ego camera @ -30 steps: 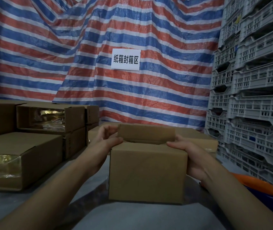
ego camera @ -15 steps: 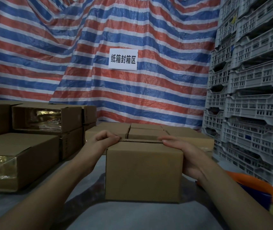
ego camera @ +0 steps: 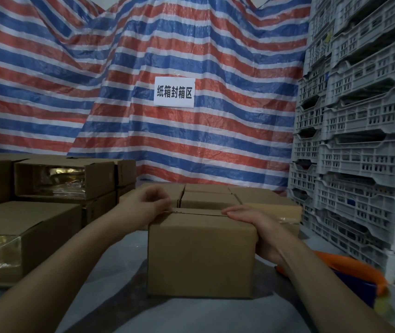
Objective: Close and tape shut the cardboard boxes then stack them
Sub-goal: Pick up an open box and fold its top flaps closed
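The left hand [ego camera: 152, 204], fingers curled, and the flat right hand [ego camera: 251, 227] are pressing the cardboard box [ego camera: 201, 253] flaps down on the worktop [ego camera: 124, 296]; taping and stacking are apparently remaining.

A red, white and blue striped tarpaulin [ego camera: 143, 68] hangs in loose folds across the back from nine o'clock round to one, and a white paper sign [ego camera: 174, 92] with black Chinese characters is stuck on it at twelve o'clock. From one to four o'clock rise stacks of grey slotted plastic crates [ego camera: 360, 140], piled up past the top edge. At four o'clock, just below the crates, sits a blue tub with an orange rim [ego camera: 350, 267], partly blurred, on the grey work surface [ego camera: 119, 272].
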